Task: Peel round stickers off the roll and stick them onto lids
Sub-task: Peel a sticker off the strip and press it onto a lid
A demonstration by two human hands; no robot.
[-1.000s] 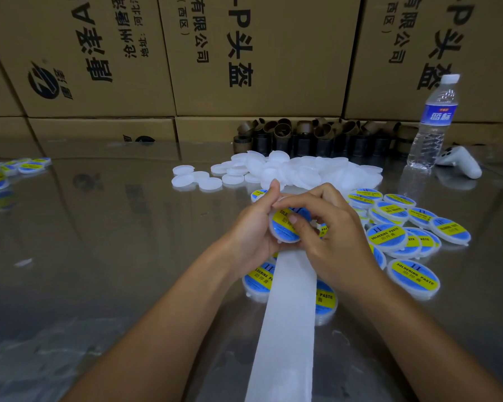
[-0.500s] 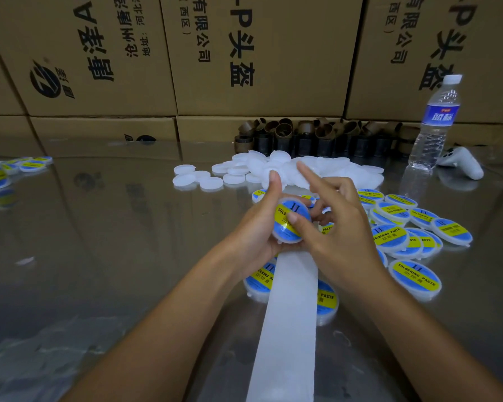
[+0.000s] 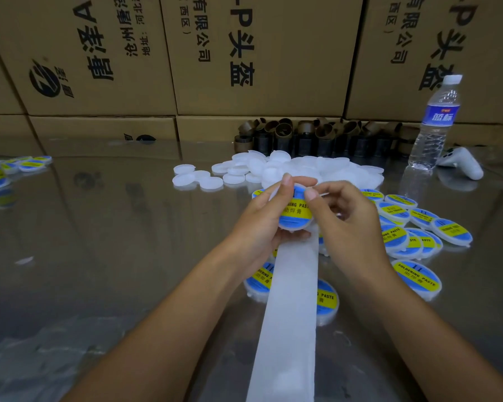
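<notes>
Left hand [image 3: 259, 224] holds a lid [image 3: 295, 224] while the right hand [image 3: 350, 224] presses its sticker [image 3: 295, 211]

Left hand grips a round white lid just above the table: the thumb stands against the lid's upper left edge and the fingers curl underneath, tilting the face up toward the camera. That tilt likely keeps the label in view so it can be checked. The right hand meets the lid at its upper right edge. Its thumb tip presses on the rim and the forefinger seems to close behind it in a pinch, while the other fingers curl loosely. This looks like the final smoothing of a blue and yellow sticker reading "soldering paste", which already covers the lid's face.

A long white backing strip [image 3: 285, 329] runs from beneath the hands toward the viewer, bare of stickers where it shows. It lies in the middle, probably so the next sticker comes up right under the fingers.

Finished labelled lids [image 3: 417, 280] lie scattered just right of the hands and partly under the strip, within easy dropping reach. Beyond the hands sits a heap of plain lids [image 3: 238, 171], waiting. Behind that stand empty cardboard cores [image 3: 285, 134], then a wall of cardboard boxes [image 3: 259, 53]. A water bottle [image 3: 436, 123] and a white controller [image 3: 462, 166] sit at the far right. More labelled lids lie at the far left edge of the shiny table [image 3: 99, 227].
</notes>
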